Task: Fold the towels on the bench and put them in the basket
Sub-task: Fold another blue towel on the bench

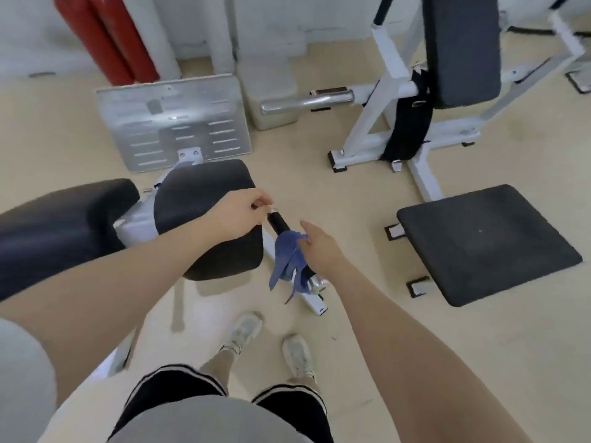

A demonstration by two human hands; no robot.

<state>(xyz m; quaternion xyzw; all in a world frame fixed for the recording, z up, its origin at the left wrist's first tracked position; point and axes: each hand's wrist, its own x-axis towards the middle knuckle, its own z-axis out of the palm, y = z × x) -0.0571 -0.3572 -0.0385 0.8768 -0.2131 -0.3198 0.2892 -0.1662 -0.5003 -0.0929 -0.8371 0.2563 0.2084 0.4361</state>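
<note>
A grey shirt (204,420) and black shorts (179,388) fill the bottom edge, nearest the lens; below them stand two pale shoes (271,343) on the beige floor (367,330); both bare forearms reach forward from there.

The blue towel (287,263) hangs bunched over a black handle (277,222) that juts out beside the bench pad (208,215); the handle's long axis runs from upper left, at the left hand, down to the right, toward a chrome end near the floor; the towel sits about midway along it, draped in loose folds with its tails dangling below.

The left hand (238,215) pinches the handle's upper end, fingers curled round it; the right hand (315,243) lies just right of the towel, fingers touching or closing on its upper fold, though whether they truly grip the cloth I cannot tell.

The right hand is plainly the nearer to the towel; the cloth lies directly to its left; lifting it off likely means drawing it up and away across the handle, not along it.

The towel looks thin, limp and crumpled, not yet folded; no basket is in view.
</note>
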